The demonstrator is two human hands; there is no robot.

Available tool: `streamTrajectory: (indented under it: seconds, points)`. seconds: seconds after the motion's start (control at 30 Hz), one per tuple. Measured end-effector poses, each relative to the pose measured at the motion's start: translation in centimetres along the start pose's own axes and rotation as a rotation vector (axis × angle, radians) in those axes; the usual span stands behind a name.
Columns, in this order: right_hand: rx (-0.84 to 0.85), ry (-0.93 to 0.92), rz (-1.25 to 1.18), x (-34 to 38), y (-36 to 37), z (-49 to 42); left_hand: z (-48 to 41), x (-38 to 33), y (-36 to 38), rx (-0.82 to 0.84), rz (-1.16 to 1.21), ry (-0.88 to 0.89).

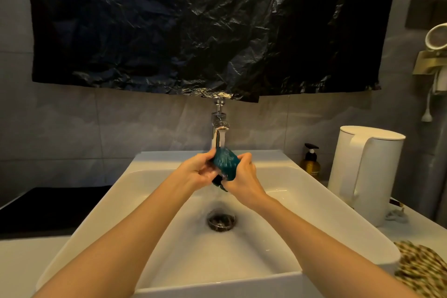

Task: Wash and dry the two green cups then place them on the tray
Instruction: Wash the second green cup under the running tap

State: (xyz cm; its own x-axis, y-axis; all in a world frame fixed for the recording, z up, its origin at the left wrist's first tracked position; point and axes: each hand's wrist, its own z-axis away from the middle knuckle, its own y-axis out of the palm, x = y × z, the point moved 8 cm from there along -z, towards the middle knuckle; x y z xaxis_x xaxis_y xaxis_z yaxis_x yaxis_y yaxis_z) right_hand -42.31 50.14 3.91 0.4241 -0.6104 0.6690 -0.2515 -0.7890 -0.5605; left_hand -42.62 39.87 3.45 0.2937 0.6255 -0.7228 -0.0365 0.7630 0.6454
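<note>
One green cup (226, 162) is held under the running chrome tap (219, 128), over the white sink (169, 261). My left hand (200, 170) grips the cup from the left. From the right, my right hand (244, 176) grips it as well, fingers curled round its side. Water streams over the cup and falls toward the drain (221, 221). A second green cup and the tray are not in view.
A white kettle (367, 174) and an amber soap bottle (310, 162) stand on the counter to the right. A patterned cloth (420, 268) lies at the right edge. A dark surface (48, 210) lies left of the sink. Black plastic sheeting (205, 26) covers the wall above.
</note>
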Motion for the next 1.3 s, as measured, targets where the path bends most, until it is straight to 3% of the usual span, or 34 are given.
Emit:
streamTrajectory:
  seconds: [0.07, 0.17, 0.23, 0.3, 0.6, 0.87, 1.03, 1.3]
  points:
    - [0.084, 0.061, -0.088, -0.3, 0.7, -0.1, -0.1, -0.6, -0.3, -0.015, -0.068, 0.071]
    - [0.237, 0.310, -0.523, -0.7, 1.5, 0.1, -0.2, -1.3, -0.2, -0.017, -0.156, 0.144]
    - [0.276, 0.452, -0.791, -0.4, 1.8, 0.4, -0.1, -1.4, 0.2, -0.003, -0.264, 0.187]
    - [0.280, 0.513, -0.878, -0.5, 1.9, 0.5, 0.2, -1.3, 0.7, -0.003, -0.406, 0.237]
    - [0.257, 0.802, -0.918, -2.1, 2.4, 1.5, 0.4, 0.2, 1.7, 0.120, -0.588, 0.240]
    - [0.169, 0.591, -0.681, -1.4, 2.9, 0.5, -1.0, -0.2, -0.1, -0.062, -0.517, 0.274]
    - [0.192, 0.827, -0.880, -2.4, 3.1, 1.1, -1.0, 0.5, 0.8, 0.046, -0.748, 0.296]
    - [0.198, 0.820, -0.895, -2.4, 3.9, 1.1, -1.0, 0.7, 0.7, 0.060, -0.773, 0.253]
